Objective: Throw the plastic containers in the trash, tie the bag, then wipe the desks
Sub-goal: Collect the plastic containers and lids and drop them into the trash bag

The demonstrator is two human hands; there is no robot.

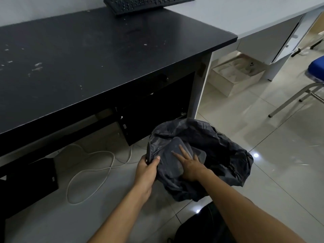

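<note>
A dark grey trash bag (226, 155) stands open on the floor beside the black desk (87, 58). Clear plastic containers (177, 146) lie in its mouth, one stacked on another. My left hand (147, 169) grips the bag's near left rim, thumb over the edge. Flat on top of the containers lies my right hand (190, 163), its fingers straight and spread. The desk top carries pale smears and crumbs.
A black keyboard (149, 4) lies at the desk's far edge. White cables (98, 165) loop on the tiled floor under the desk. A white desk (254, 16) and a cardboard box (235, 78) are at the right, with a blue chair (313, 76) beyond. A dark bag (201, 227) sits by my feet.
</note>
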